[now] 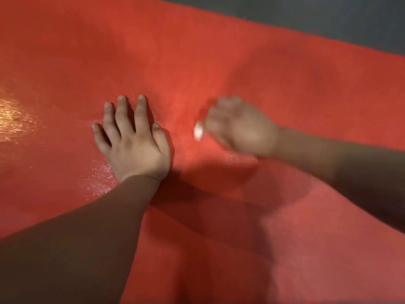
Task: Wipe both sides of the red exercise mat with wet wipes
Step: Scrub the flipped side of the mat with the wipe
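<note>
Filling nearly all of the head view, the red textured exercise mat [274,80] lies spread out, its far edge running slantwise against a dark grey floor [328,20] in the upper right corner. The left hand [133,141] presses flat on the mat's middle, palm down, fingers straight and spread apart. Just beside it, the right hand [238,126] is motion-blurred; its fingers curl down round a small white wet wipe [198,132], whose tip shows at the fingertips, low against the mat. A glossy wet sheen [13,119] glints toward the mat's left end. Shallow folds cross the mat below the arms.
</note>
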Tool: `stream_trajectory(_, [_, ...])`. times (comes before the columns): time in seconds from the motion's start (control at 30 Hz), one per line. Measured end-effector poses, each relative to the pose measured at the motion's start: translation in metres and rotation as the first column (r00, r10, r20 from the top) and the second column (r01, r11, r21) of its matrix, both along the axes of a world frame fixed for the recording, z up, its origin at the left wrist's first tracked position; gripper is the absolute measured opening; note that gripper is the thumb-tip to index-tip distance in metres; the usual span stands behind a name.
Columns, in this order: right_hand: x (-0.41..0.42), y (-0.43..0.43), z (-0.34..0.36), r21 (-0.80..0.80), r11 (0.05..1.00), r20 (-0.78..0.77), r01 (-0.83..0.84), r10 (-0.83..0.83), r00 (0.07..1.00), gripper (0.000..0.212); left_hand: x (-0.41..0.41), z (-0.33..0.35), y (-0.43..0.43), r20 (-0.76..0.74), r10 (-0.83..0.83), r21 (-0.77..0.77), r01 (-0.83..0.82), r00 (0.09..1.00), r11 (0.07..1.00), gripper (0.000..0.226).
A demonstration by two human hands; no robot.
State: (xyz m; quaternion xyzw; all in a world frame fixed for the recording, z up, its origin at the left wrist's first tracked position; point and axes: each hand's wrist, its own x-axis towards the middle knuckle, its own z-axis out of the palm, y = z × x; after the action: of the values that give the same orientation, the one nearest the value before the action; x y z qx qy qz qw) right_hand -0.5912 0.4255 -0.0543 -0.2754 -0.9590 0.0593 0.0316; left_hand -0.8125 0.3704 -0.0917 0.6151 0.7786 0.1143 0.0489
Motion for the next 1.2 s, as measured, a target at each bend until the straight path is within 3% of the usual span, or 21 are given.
stream_trajectory(0.07, [0.002, 0.052, -0.006, 0.130, 0.947, -0.047, 0.295, -0.292, 0.955, 0.014, 0.000, 0.001, 0.000, 0.012, -0.003, -0.022, 0.004, 1.000, 1.000, 0.061])
stream_trajectory(0.1, [0.001, 0.071, -0.008, 0.119, 0.888, -0.072, 0.444, -0.438, 0.896, 0.021, 0.000, 0.001, 0.000, 0.019, -0.003, -0.031, 0.004, 1.000, 1.000, 0.062])
stream_trajectory(0.17, [-0.012, 0.074, -0.010, 0.079, 0.825, -0.075, 0.560, -0.555, 0.828, 0.025, 0.000, 0.002, -0.001, 0.024, -0.003, -0.029, 0.004, 1.000, 1.000, 0.062])
stream_trajectory(0.23, [-0.031, 0.043, -0.009, 0.027, 0.900, -0.081, 0.435, -0.432, 0.898, 0.025, -0.001, 0.001, -0.001, 0.026, -0.002, -0.011, 0.002, 1.000, 1.000, 0.063])
stream_trajectory(0.3, [-0.041, -0.007, -0.002, -0.093, 0.980, -0.015, 0.177, -0.180, 0.984, 0.028, -0.002, 0.000, -0.002, 0.025, -0.003, 0.000, 0.003, 1.000, 1.000, 0.063])
stream_trajectory(0.37, [-0.038, -0.041, 0.004, -0.153, 0.988, -0.015, -0.021, 0.019, 1.000, 0.020, -0.002, -0.001, -0.001, 0.013, -0.005, 0.008, 0.005, 1.000, 1.000, 0.063])
stream_trajectory(0.43, [-0.031, -0.026, 0.007, -0.090, 0.989, -0.018, -0.117, 0.116, 0.993, 0.007, -0.002, -0.002, -0.002, -0.002, -0.007, 0.016, 0.007, 1.000, 1.000, 0.063])
stream_trajectory(0.47, [-0.030, -0.009, 0.004, -0.027, 0.995, -0.014, -0.100, 0.099, 0.995, 0.003, -0.002, -0.002, -0.002, -0.006, -0.007, 0.017, 0.007, 1.000, 1.000, 0.062])
stream_trajectory(0.53, [-0.027, 0.037, -0.007, 0.100, 0.988, -0.054, 0.122, -0.117, 0.992, 0.007, -0.002, -0.002, -0.002, -0.004, -0.007, 0.012, 0.007, 1.000, 1.000, 0.062])
stream_trajectory(0.63, [-0.029, 0.072, -0.014, 0.055, 0.875, -0.168, 0.480, -0.466, 0.869, 0.023, -0.001, -0.001, -0.001, 0.001, -0.002, 0.002, 0.002, 1.000, 1.000, 0.062])
stream_trajectory(0.7, [-0.041, 0.053, -0.018, 0.011, 0.904, -0.198, 0.427, -0.416, 0.887, 0.020, -0.001, -0.001, -0.001, 0.001, 0.002, 0.002, -0.002, 1.000, 1.000, 0.062])
stream_trajectory(0.77, [-0.045, 0.018, -0.015, -0.096, 0.976, -0.161, 0.193, -0.207, 0.965, 0.017, 0.000, -0.001, -0.001, 0.005, 0.001, 0.006, -0.001, 1.000, 1.000, 0.063])
stream_trajectory(0.87, [-0.036, 0.000, -0.003, -0.148, 0.985, -0.104, -0.085, 0.070, 0.992, 0.020, 0.000, -0.002, -0.001, -0.004, 0.000, 0.019, 0.000, 1.000, 1.000, 0.063])
stream_trajectory(0.93, [-0.034, 0.026, -0.002, -0.033, 0.999, -0.075, -0.036, 0.034, 0.997, 0.020, 0.000, -0.002, -0.001, -0.009, -0.002, 0.017, 0.002, 1.000, 1.000, 0.062])
stream_trajectory(1.0, [-0.039, 0.065, -0.007, 0.087, 0.969, -0.091, 0.230, -0.222, 0.971, 0.024, 0.000, -0.001, -0.001, -0.010, 0.001, 0.011, -0.001, 1.000, 1.000, 0.063])
stream_trajectory(1.07, [-0.050, 0.092, -0.005, 0.092, 0.867, -0.129, 0.490, -0.477, 0.869, 0.028, 0.000, 0.000, -0.001, -0.008, 0.005, 0.002, -0.005, 1.000, 1.000, 0.064])
stream_trajectory(1.1, [-0.056, 0.093, -0.006, 0.071, 0.840, -0.137, 0.537, -0.525, 0.840, 0.026, 0.000, 0.000, 0.000, -0.009, 0.006, -0.003, -0.006, 1.000, 1.000, 0.064])
stream_trajectory(1.2, [-0.064, 0.061, -0.010, -0.001, 0.931, -0.162, 0.366, -0.362, 0.918, 0.022, 0.000, 0.002, 0.000, -0.003, 0.005, -0.020, -0.005, 1.000, 1.000, 0.066])
